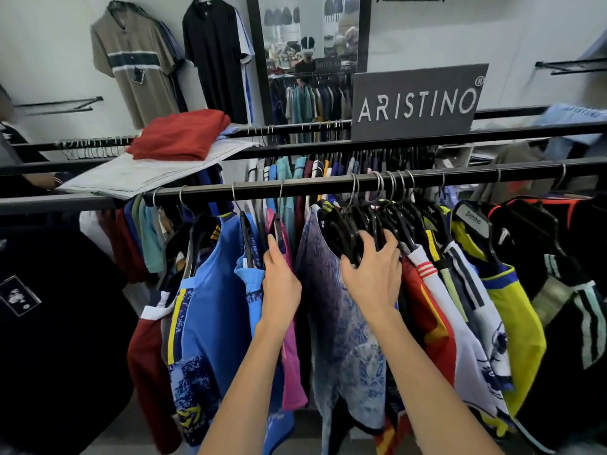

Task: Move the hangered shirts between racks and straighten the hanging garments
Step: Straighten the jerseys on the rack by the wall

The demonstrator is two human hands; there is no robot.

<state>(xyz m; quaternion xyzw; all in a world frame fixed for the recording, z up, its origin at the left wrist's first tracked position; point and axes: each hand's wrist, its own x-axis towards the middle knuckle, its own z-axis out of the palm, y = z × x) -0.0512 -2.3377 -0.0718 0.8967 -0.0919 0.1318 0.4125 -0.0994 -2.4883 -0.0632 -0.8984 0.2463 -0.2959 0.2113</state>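
A black rail (295,188) runs across in front of me with many sports shirts on black hangers. My left hand (281,277) grips the shoulder of the hanger that carries a pink shirt (290,362), beside a blue jersey (213,310). My right hand (374,274) reaches into a tight bunch of black hangers (371,221), fingers curled round them, just right of a purple-blue patterned shirt (341,323). A red and white shirt (437,323) and a yellow one (512,310) hang further right.
Folded red cloth (180,134) and a grey sheet (131,174) lie across the rails at the left. An ARISTINO sign (417,101) stands on the rear rail (328,146). A mirror (308,57) and two hung shirts fill the wall. A dark garment (59,323) hangs at left.
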